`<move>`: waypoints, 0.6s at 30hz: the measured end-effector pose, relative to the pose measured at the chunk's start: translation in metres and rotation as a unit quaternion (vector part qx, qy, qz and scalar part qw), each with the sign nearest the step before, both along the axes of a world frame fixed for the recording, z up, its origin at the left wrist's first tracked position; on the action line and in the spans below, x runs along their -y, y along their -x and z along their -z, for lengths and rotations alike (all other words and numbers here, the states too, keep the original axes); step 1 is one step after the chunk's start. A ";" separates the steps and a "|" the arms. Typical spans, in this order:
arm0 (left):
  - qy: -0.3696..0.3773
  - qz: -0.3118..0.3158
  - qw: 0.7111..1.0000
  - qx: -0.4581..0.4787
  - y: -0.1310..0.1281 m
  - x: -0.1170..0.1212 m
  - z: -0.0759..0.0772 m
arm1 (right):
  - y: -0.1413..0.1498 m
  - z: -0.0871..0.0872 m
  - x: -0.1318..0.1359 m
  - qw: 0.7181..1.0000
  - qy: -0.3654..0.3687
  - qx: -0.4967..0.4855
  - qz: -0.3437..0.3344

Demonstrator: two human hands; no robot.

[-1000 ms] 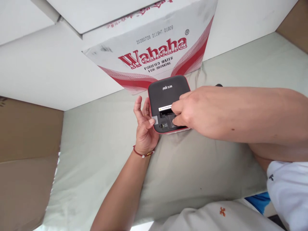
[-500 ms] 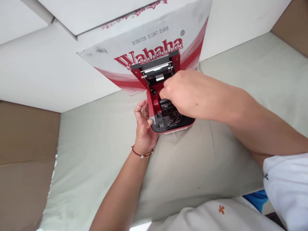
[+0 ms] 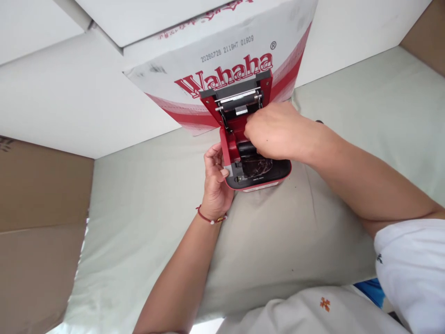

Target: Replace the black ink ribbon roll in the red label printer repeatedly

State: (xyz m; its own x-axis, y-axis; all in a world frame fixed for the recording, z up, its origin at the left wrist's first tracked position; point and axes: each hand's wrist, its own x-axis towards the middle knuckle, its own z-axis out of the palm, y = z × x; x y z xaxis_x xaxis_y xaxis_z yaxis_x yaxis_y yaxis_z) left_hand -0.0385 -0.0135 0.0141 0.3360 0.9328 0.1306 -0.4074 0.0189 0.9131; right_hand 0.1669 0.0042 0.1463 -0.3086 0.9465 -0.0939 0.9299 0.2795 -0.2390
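Note:
A red and black label printer (image 3: 278,172) sits on the cloth-covered surface, its lid (image 3: 239,98) raised and leaning back toward a carton. My left hand (image 3: 216,178) grips the printer's left side, thumb on the top edge and fingers along the outer wall. Inside the open body lies a dark roll (image 3: 246,148) with a loose sheet of shiny black film (image 3: 256,167) spread over the front. My right hand (image 3: 274,130) reaches into the compartment from the right, fingers curled down at the roll's right end. The fingertips and whatever they pinch are hidden.
Right behind the printer stands a white and red carton (image 3: 222,51). White boxes (image 3: 62,102) form a wall at the back. Brown cardboard (image 3: 41,222) borders the left, with more cardboard (image 3: 426,41) at the far right. Greenish-grey cloth (image 3: 149,195) covers the surface.
The whole view has shifted, so things appear slightly to the right. My right hand stays curled inside the printer, and the black film now looks flatter. The left hand keeps its hold.

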 end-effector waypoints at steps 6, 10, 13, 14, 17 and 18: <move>-0.009 0.006 1.000 -0.001 -0.001 -0.001 0.000 | 0.002 -0.010 0.004 0.995 0.021 0.091 0.030; 0.000 0.006 1.000 0.009 -0.001 -0.003 0.001 | -0.001 -0.015 0.005 0.993 0.052 0.095 0.038; 0.002 -0.002 1.000 0.009 0.000 -0.005 0.003 | -0.004 -0.015 0.006 0.994 0.049 0.085 0.038; 0.001 -0.004 1.000 0.005 0.000 -0.006 0.004 | -0.005 -0.014 0.007 0.995 0.045 0.082 0.036; -0.001 -0.005 1.000 -0.003 0.001 -0.006 0.004 | -0.011 -0.010 0.007 0.997 0.036 0.066 0.026; 0.001 -0.003 1.000 -0.002 0.001 -0.006 0.003 | -0.013 -0.008 0.007 0.997 0.033 0.059 0.022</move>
State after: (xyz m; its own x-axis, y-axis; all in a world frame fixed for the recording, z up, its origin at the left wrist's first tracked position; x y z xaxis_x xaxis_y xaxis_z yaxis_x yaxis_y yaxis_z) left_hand -0.0399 -0.0073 0.0107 0.3304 0.9351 0.1282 -0.4038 0.0173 0.9147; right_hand 0.1803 -0.0028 0.1541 -0.2507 0.9493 -0.1897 0.9636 0.2260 -0.1427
